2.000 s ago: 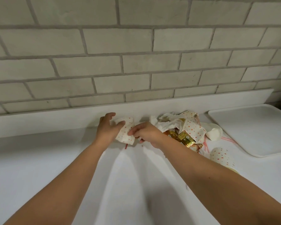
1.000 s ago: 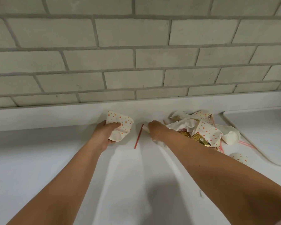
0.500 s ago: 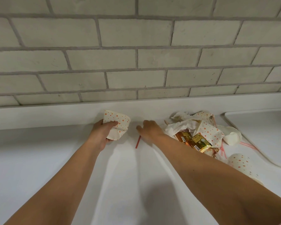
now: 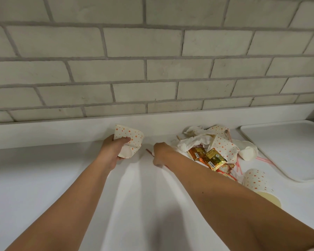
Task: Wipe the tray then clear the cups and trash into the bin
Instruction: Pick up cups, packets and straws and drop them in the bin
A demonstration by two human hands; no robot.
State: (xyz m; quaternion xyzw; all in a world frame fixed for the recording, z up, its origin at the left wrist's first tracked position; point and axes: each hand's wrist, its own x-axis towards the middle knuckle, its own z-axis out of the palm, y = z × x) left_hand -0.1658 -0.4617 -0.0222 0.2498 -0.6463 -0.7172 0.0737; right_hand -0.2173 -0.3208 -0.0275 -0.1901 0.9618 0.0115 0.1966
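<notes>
My left hand (image 4: 113, 149) grips a crushed white paper cup with orange dots (image 4: 130, 140) just above the white counter, near the back ledge. To its right, my right hand (image 4: 160, 153) lies curled over a thin red straw (image 4: 149, 152) on the counter; one end pokes out at the left, another bit shows below the wrist. Behind my right forearm is a trash pile: crumpled tissues (image 4: 192, 142), gold snack wrappers (image 4: 213, 158), a dotted cup (image 4: 225, 147) and a white cup (image 4: 247, 153). Another dotted cup (image 4: 257, 182) lies on its side. The white tray (image 4: 286, 151) sits at the right.
A grey brick wall (image 4: 152, 69) rises behind a low white ledge (image 4: 62, 131). Pink straws (image 4: 266, 161) lie between the pile and the tray. The white counter (image 4: 43, 169) stretches to the left and toward me.
My right hand left the trash pile, moved left and came down over the red straw, which now lies at a different angle. My left hand kept its grip on the dotted cup.
</notes>
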